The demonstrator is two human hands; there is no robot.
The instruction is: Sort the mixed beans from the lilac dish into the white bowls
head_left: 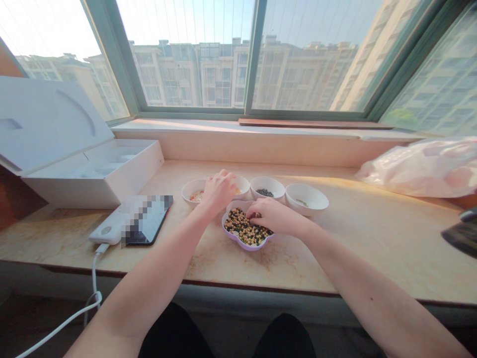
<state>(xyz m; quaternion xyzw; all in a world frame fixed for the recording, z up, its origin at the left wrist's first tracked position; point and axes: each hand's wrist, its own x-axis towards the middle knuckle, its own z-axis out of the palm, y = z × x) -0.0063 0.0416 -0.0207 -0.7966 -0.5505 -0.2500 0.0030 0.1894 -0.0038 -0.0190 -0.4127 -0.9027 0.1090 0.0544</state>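
A lilac flower-shaped bowl [250,246] full of mixed yellow and black beans stands in front of me. My right hand [269,215] reaches into it from the right, thumb and fingers curled together at the beans; whatever they pinch is too small to name. Behind it, my left hand [220,190] is over a white bowl [244,185] with some yellow beans, its fingers bent downward and their tips hidden. To the left sits a white bowl [189,188] with pale and reddish pieces. Right of these are a bowl of black beans [265,192] and a bowl with a few green beans [307,199].
On the left lie a phone [149,223], a white power bank [108,226] with a cable [95,278], and an open white box [85,174]. A plastic bag [421,166] and a dark object [464,233] are on the right. Windows rise behind the counter [372,238].
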